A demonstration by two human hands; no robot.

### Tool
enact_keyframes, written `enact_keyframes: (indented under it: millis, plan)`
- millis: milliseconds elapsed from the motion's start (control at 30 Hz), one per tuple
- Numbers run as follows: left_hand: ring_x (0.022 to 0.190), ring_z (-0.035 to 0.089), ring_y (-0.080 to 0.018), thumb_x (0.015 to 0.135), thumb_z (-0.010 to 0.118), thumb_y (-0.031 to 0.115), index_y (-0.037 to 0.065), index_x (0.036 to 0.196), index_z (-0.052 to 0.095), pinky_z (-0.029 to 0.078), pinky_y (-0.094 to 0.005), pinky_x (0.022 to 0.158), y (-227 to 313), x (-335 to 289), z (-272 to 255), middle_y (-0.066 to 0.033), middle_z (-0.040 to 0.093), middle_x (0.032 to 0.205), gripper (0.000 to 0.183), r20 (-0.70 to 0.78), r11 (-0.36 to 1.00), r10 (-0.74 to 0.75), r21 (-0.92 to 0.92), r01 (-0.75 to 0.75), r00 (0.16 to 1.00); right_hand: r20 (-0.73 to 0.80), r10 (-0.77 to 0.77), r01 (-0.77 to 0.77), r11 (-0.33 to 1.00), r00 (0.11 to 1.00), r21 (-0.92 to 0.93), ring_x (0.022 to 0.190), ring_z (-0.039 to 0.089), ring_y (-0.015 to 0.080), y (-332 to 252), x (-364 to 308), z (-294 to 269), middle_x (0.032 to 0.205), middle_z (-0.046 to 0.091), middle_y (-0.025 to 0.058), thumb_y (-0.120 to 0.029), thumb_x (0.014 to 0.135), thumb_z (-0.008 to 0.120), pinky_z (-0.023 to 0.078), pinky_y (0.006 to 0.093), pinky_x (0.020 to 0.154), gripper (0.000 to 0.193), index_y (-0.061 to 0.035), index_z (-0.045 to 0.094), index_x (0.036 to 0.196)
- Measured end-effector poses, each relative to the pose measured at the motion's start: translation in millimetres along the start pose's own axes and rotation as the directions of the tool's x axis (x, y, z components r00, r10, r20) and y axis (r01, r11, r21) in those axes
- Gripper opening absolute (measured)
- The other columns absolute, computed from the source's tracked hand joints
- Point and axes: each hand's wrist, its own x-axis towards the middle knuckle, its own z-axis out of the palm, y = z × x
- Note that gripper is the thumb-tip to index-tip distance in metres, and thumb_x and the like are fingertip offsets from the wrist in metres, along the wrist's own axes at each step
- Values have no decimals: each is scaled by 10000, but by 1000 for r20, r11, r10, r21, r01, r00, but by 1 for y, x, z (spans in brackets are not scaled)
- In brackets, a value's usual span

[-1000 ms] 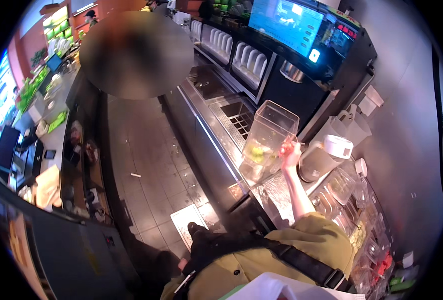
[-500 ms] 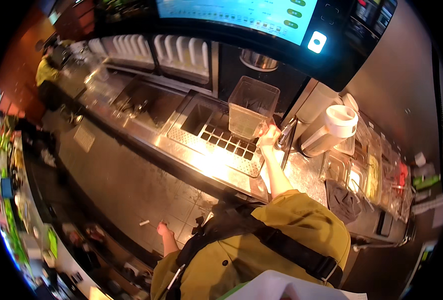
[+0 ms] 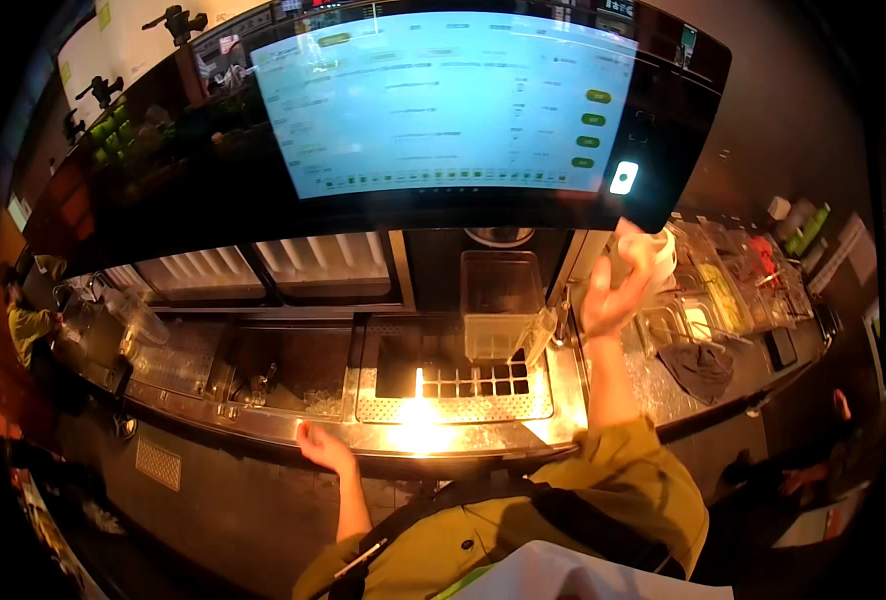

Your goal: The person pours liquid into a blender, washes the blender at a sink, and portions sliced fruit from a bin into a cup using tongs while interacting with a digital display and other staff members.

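My right hand (image 3: 611, 290) is raised with its fingers spread, just in front of a white jug (image 3: 658, 255) at the right of the counter; I cannot tell if it touches the jug. To its left, a clear square plastic container (image 3: 498, 305) stands upright and free on the perforated steel grate (image 3: 458, 405). My left hand (image 3: 323, 447) rests low on the front edge of the steel counter (image 3: 263, 425), fingers apart, holding nothing.
A large lit touchscreen (image 3: 443, 100) hangs over the counter. An ice well (image 3: 293, 375) lies left of the grate. Ingredient tubs (image 3: 718, 290) and a dark cloth (image 3: 698, 365) are at the right. A person in yellow (image 3: 28, 325) stands far left.
My right hand has let go of the clear container, which now stands on the grate, and has lifted to the right toward the white jug. My view has swung to face the screen.
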Motion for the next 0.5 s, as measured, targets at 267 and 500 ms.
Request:
enact_keyframes:
  millis: [267, 500]
  plan:
    - [970, 418, -233, 727, 491, -5, 35, 1006, 494, 331, -326, 832, 20, -32, 72, -105, 484, 983, 283, 599, 992, 107, -121, -43, 793, 4, -195, 192, 959, 981, -208, 1122, 354, 327, -45, 84, 29, 1147, 478, 163, -123, 718, 535, 265, 411, 928, 209, -45, 411, 867]
    - [903, 492, -222, 733, 444, -13, -4, 1026, 487, 379, -324, 817, -7, -23, 91, -126, 493, 976, 296, 694, 990, 140, -101, -97, 707, -76, -285, 265, 943, 955, -203, 1073, 415, 324, -30, 89, 47, 1071, 541, 111, -157, 663, 578, 293, 386, 888, 199, -62, 444, 775]
